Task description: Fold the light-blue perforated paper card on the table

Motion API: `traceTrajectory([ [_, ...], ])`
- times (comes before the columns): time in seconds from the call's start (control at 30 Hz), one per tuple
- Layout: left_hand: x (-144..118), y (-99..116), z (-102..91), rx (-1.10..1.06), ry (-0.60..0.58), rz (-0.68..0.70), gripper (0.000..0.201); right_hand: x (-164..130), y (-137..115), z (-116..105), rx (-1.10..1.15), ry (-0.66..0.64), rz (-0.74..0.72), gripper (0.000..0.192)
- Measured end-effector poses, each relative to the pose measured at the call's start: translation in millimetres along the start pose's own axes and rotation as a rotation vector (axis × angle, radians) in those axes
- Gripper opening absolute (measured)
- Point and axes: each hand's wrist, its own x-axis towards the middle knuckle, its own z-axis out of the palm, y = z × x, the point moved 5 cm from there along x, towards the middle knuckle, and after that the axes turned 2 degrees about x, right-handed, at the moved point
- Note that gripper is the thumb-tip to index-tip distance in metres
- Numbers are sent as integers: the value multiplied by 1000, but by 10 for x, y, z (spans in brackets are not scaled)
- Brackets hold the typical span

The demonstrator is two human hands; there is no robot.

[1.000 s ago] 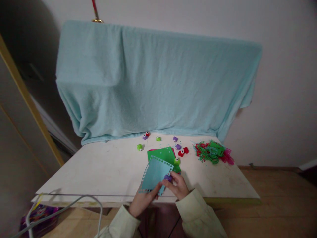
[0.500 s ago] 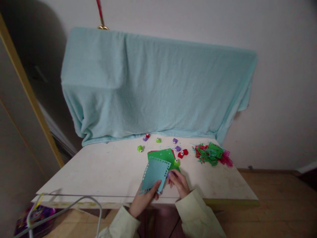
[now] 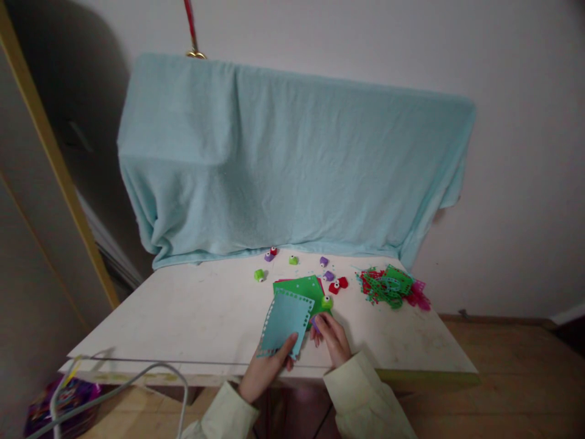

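My left hand [image 3: 267, 369] pinches the near corner of a light-blue paper sheet [image 3: 286, 320] with punched holes along its edges, holding it tilted above the white table [image 3: 192, 317]. My right hand [image 3: 333, 338] sits beside the sheet's right edge, its fingers curled around a small purple punch [image 3: 314, 322] that is mostly hidden. Behind the sheet lies a green sheet [image 3: 304, 288] on a red one, with a lime-green punch [image 3: 326, 300] on it.
Small punches lie scattered at the back: green [image 3: 259, 275], purple [image 3: 328, 275], red [image 3: 337, 284]. A heap of green, red and pink paper cuttings [image 3: 390, 285] lies at the right. A light-blue towel [image 3: 292, 158] drapes over something behind. A cable [image 3: 137, 372] crosses the near-left edge.
The purple punch and my right hand have slid a little off the blue sheet's right edge toward me. The view has shifted slightly; my left hand keeps its hold.
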Motion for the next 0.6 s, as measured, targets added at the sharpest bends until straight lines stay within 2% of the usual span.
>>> traceTrajectory([
  [0.6, 16, -49, 17, -12, -9, 18, 37, 21, 47, -18, 12, -20, 3, 31],
])
